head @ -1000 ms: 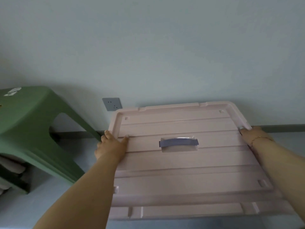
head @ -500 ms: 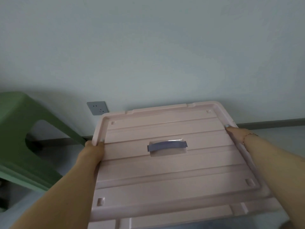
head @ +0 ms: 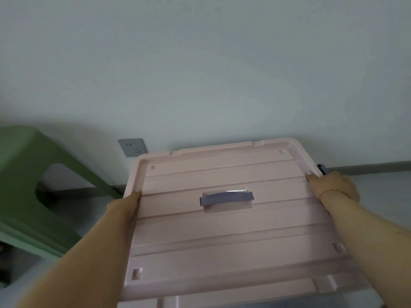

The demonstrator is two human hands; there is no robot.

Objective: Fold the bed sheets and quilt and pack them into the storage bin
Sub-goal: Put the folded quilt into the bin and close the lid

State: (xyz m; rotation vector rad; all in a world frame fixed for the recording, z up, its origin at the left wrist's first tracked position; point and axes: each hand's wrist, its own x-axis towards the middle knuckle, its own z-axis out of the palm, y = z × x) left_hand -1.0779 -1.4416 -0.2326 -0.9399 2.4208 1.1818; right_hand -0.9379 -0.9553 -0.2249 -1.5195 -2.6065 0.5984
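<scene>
Both hands grip the pink bin lid by its side edges, in front of the wall.

Lid (head: 233,230): rigid pale-pink plastic, smooth, rectangular with rounded corners, raised rim, shallow ribs running side to side, small square recesses near the corners. Grey-blue strap handle (head: 226,197) sits mid-panel over a clear recess, its length parallel to the ribs. Lid's far edge tilts up toward the wall (head: 200,74); which axis is longer I cannot tell. Left hand (head: 124,202) at the left rim: thumb tip lies on top, other fingers hidden beneath. Right hand (head: 333,185) at the right rim near the far corner: thumb on top, fingers curled round the edge, thin bracelet (head: 329,192) at the wrist. Both forearms reach forward, nearly straight. A dark clip (head: 322,168) shows just beyond the right hand. Green moulded plastic stool (head: 33,174) at left; grey wall socket (head: 132,147) beside the lid's far-left corner.
</scene>
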